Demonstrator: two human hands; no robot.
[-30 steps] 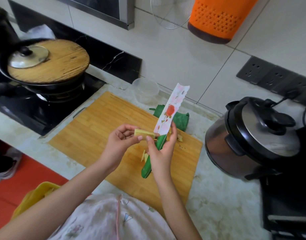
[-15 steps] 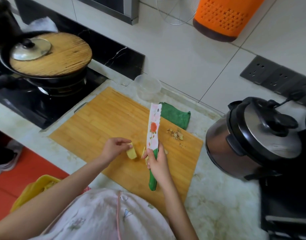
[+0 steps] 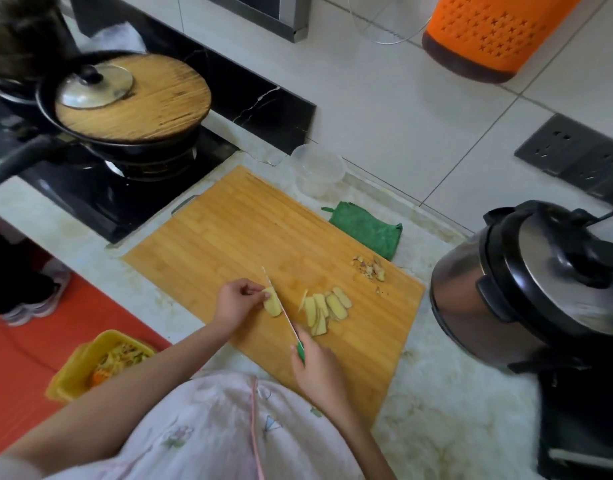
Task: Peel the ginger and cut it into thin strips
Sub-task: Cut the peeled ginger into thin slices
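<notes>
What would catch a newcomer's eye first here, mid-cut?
On the cutting board, the left hand holds a ginger piece while the right hand sets the knife against it. Fanned ginger slices lie just to their right; an orange basket stands out on the wall, top right.

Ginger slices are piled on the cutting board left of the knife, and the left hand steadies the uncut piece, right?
No: the head view shows the ginger slices piled on the cutting board right of the knife, not left. The left hand does steady the uncut piece.
</notes>
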